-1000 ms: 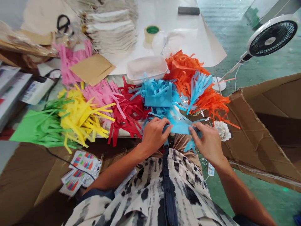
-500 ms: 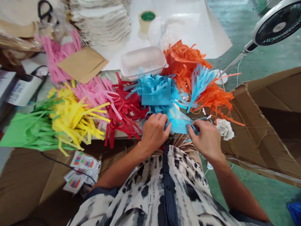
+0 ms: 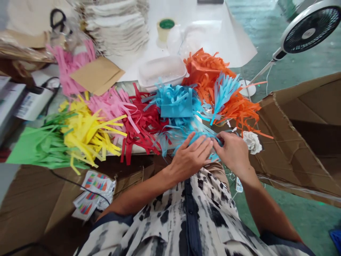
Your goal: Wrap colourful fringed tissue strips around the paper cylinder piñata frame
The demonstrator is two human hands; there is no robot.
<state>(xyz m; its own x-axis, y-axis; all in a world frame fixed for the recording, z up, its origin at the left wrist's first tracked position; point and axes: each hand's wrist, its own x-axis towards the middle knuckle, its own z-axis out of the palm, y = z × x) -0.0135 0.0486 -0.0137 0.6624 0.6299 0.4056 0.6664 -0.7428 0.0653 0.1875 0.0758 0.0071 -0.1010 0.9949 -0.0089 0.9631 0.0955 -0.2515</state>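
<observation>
My left hand (image 3: pixel 190 156) and my right hand (image 3: pixel 232 153) meet at the table's near edge, both closed on a piece of fringed blue paper (image 3: pixel 205 137) whose strips stick out between and below the fingers. Just beyond lies a pile of blue fringed paper (image 3: pixel 176 103). To the left are red (image 3: pixel 144 128), pink (image 3: pixel 112 105), yellow (image 3: pixel 87 131) and green (image 3: pixel 39 145) fringed sheets. Orange fringed paper (image 3: pixel 213 78) lies beyond my right hand, with another blue piece (image 3: pixel 225 90) on top of it.
A clear plastic tub (image 3: pixel 162 71), a tape roll (image 3: pixel 165 28), stacked white cloth (image 3: pixel 119 28), a brown envelope (image 3: pixel 97 74) and scissors (image 3: pixel 57 19) lie farther back. A fan (image 3: pixel 306 33) stands at right. Torn cardboard (image 3: pixel 298 142) is at right, printed packets (image 3: pixel 93 192) at lower left.
My left hand has slid right along the blue paper until it meets my right hand. The flat blue sheet that showed between them is now gathered under the fingers.
</observation>
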